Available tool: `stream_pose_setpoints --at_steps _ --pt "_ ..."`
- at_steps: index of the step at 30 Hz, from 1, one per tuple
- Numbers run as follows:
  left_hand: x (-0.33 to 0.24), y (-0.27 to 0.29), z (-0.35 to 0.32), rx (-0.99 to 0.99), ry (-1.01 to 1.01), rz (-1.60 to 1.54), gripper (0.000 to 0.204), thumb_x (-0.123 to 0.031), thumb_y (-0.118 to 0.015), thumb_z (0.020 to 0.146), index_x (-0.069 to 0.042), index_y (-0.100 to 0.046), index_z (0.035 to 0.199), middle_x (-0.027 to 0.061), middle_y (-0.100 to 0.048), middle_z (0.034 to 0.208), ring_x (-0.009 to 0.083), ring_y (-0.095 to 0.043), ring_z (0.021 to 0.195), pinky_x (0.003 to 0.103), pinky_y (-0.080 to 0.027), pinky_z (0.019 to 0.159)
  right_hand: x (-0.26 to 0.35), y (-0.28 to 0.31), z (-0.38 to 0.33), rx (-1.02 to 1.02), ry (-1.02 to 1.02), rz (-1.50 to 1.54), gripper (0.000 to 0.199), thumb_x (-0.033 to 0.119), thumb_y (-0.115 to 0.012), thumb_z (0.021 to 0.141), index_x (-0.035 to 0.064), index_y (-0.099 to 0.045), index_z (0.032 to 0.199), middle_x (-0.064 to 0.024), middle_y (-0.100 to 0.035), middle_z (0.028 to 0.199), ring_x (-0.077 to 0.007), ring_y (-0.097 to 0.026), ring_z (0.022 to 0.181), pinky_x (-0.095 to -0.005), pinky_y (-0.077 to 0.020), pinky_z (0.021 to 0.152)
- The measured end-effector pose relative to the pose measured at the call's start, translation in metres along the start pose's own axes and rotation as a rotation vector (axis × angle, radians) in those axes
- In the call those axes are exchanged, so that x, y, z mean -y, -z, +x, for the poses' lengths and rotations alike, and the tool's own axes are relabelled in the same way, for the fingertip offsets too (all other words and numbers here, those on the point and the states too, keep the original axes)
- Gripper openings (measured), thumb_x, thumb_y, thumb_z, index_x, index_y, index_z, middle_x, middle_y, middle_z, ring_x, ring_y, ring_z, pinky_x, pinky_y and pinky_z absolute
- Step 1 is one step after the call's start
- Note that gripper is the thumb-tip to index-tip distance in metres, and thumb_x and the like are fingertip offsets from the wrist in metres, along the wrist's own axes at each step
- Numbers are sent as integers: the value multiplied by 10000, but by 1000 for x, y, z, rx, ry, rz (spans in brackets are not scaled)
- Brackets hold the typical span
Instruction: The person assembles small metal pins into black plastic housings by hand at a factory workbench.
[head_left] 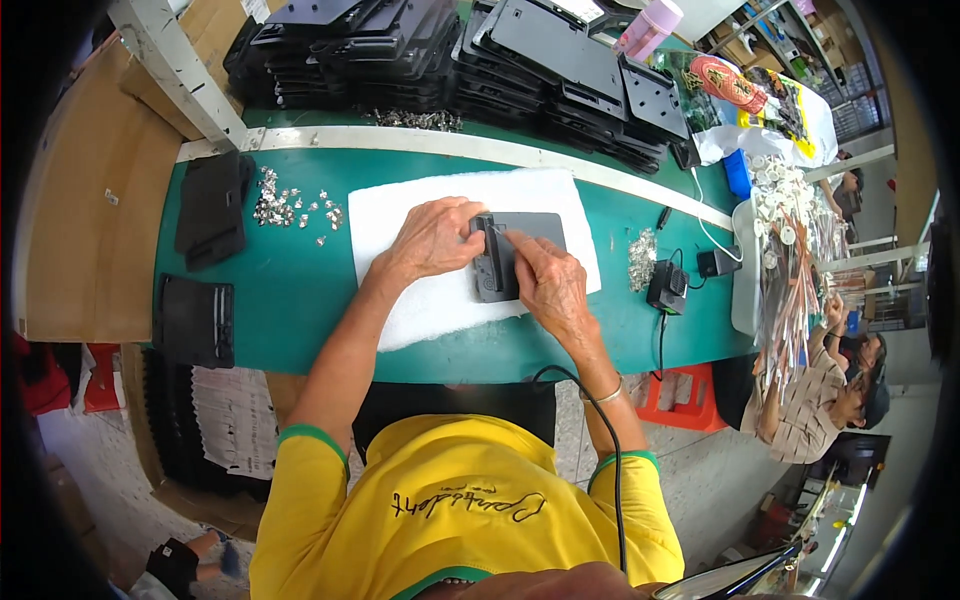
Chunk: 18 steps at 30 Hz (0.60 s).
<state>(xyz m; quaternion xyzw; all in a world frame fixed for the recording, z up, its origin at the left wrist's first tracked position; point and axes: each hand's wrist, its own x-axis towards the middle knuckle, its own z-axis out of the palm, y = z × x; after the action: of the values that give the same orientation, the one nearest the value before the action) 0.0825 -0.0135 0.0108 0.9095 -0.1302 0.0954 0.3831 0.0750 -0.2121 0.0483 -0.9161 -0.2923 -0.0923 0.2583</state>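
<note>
A dark grey plastic housing [493,268] with a raised, slotted strip lies on a white foam sheet [400,315] in front of me. My left hand [435,238] is closed at its upper left edge, fingertips bent onto the strip. From the other side my right hand [552,280] rests against the housing, its index finger reaching across to the strip and the other fingers curled at the edge. The fingers cover part of the housing. Any small piece beneath the fingertips is hidden.
Small metal parts [275,205] lie scattered left of the foam, near black housings [212,215]. Stacked black panels [560,60] line the back behind a white rail [400,140]. Right are a power adapter [667,288] with cables and a white bin [745,270]; people sit beyond.
</note>
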Motion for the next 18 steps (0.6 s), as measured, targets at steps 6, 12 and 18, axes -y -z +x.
stream_pose_setpoints --at_steps 6,12,18 --pt "-2 1 1 8 1 -24 306 -124 -618 734 -12 -663 1015 110 -624 740 261 -609 662 378 -509 660 3 -8 1 1 -14 -9 291 23 -604 827 107 -661 1099 -110 -623 765 -314 -620 626 -399 -493 544" --pt "-5 2 1 1 15 -26 301 -142 -613 735 -1 -664 996 115 -635 740 271 -623 663 386 -518 670 4 -13 7 16 15 -97 314 39 -626 805 122 -660 1107 -90 -619 770 -308 -623 612 -402 -493 514" --pt "2 -3 0 11 29 -23 353 -111 -647 741 -24 -666 1082 112 -622 750 218 -592 646 349 -502 632 5 -13 11 38 32 -141 328 47 -640 794 127 -662 1110 -87 -608 775 -311 -623 605 -408 -493 506"
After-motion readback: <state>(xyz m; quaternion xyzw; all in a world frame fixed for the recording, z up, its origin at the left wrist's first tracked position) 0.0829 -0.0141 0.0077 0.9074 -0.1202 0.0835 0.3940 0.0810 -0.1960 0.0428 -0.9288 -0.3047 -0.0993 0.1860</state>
